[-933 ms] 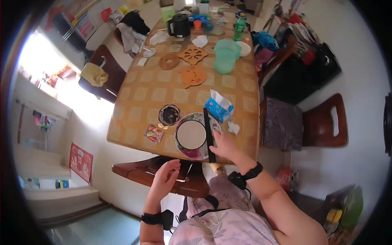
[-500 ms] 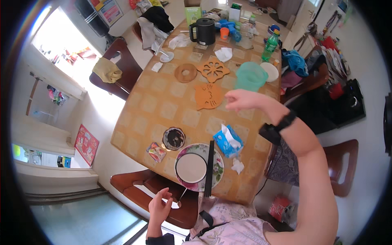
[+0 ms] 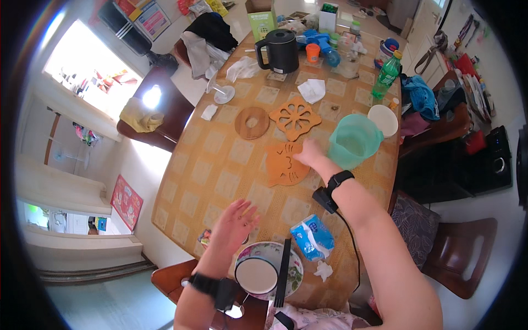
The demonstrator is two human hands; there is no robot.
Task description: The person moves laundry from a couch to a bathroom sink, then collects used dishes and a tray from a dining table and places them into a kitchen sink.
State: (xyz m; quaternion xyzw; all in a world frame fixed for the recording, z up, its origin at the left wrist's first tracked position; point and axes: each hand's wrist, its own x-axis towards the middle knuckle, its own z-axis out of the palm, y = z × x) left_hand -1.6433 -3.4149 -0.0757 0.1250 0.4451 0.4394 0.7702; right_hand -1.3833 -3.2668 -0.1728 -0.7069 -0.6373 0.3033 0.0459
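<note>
Right hand reaches far across the surface, its grip resting on the orange cat-shaped trivet, though whether the fingers pinch it cannot be told. That trivet lies mid-surface, just left of the green tub. Left hand hovers, fingers spread apart, near the plate bearing a white bowl and black chopsticks.

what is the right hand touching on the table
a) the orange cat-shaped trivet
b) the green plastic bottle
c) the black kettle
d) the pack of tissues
a: the right hand reaches out across the table and its fingers rest on the edge of the orange cat-shaped trivet, beside the green tub.
</note>
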